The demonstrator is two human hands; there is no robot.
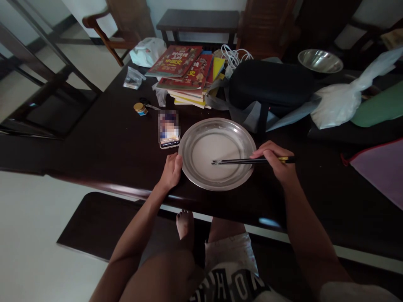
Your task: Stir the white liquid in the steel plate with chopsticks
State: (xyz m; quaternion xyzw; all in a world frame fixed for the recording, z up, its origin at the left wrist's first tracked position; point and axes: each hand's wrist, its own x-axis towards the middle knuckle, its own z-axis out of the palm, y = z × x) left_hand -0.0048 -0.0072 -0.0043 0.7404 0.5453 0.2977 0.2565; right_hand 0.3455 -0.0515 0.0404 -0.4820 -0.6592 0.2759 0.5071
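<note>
A wide steel basin [217, 185] stands near the front edge of the dark table, with a pale, whitish substance [210, 147] covering its bottom. My right hand [275, 159] is closed around a pair of black chopsticks [239, 161] with gold-marked ends. Their tips point left and reach the whitish substance near the basin's middle. On the left side, my left hand [172, 170] grips the basin's rim, thumb at the edge and fingers curled partly out of sight. Just behind that hand lies a phone [169, 130] with a lit screen.
A small jar [140, 109] and scissors [151, 105] lie at left. Behind the basin are stacked books [185, 71], white cables [234, 58] and a black case [270, 86]. To the right are a white plastic bag [335, 102], a second metal bowl [320, 61] and a purple cloth [380, 167].
</note>
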